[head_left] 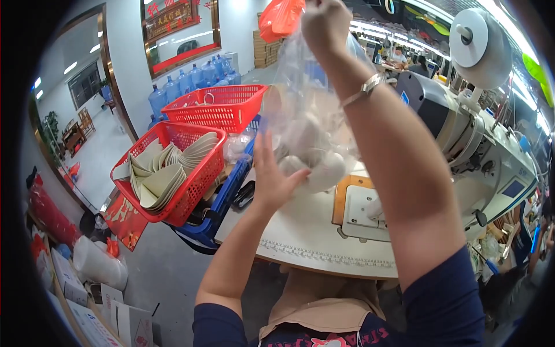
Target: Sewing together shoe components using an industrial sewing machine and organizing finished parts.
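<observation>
My right hand [327, 28], raised high, is closed on the gathered top of a clear plastic bag [296, 78]. The bag hangs down over the white sewing table [300, 230]. In its lower part are several white rounded pieces [327, 170]; their exact kind is blurred by the plastic. My left hand [273, 176] is open, its fingers spread upright and its thumb against the bag's lower left side. An orange-red plastic bag [281, 18] shows beside my right hand; whether they touch I cannot tell.
An industrial sewing machine [491, 150] stands on the right, its metal plate [364, 211] in the tabletop. A red basket [199, 194] of curved cream pieces [159, 182] and another red basket [231, 110] sit at left by a blue crate [222, 202]. Blue water bottles [173, 89] line the wall.
</observation>
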A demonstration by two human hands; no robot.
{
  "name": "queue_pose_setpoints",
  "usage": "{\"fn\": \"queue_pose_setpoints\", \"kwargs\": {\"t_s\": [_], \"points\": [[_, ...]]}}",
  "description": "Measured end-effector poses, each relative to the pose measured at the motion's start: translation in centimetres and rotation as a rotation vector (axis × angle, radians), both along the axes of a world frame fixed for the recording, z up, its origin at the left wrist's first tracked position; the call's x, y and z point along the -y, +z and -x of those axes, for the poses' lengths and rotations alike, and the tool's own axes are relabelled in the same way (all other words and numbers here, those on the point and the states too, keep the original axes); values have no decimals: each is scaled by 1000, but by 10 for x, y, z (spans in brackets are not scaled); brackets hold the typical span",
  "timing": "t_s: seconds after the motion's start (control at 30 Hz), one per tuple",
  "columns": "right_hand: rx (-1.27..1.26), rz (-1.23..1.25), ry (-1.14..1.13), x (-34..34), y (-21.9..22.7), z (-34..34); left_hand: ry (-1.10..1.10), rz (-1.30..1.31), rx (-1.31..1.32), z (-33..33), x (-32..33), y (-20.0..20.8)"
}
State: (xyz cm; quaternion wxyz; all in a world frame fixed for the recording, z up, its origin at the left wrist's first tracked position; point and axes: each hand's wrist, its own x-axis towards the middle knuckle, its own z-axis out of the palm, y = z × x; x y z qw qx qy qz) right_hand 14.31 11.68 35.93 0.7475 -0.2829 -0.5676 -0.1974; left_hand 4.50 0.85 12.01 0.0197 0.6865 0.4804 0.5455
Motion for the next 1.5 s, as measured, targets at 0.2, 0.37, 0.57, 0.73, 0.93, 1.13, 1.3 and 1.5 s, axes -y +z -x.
{"fn": "queue_pose_setpoints", "kwargs": {"t_s": [0.2,0.37,0.57,0.73,0.93,1.13,1.3,1.5], "points": [[165,186,578,81,70,7,109,-34,37,-27,-38,36],[496,155,629,142,6,14,-148,75,423,6,-93,54],[493,453,336,62,-162,-20,-1095,-100,766,19,-67,33],[142,239,248,12,-152,-37,-712,-163,693,17,-2,62],[255,667,756,47,-157,13,-68,-430,-12,49,-83,27],[736,899,588,136,-269,-75,809,250,-1146,125,-179,-28],[633,1127,521,205,-340,-97,687,747,-987,150,-228,-75],[408,1240,511,198,-354,-94,698,874,-1016,147,-219,-85]]}}
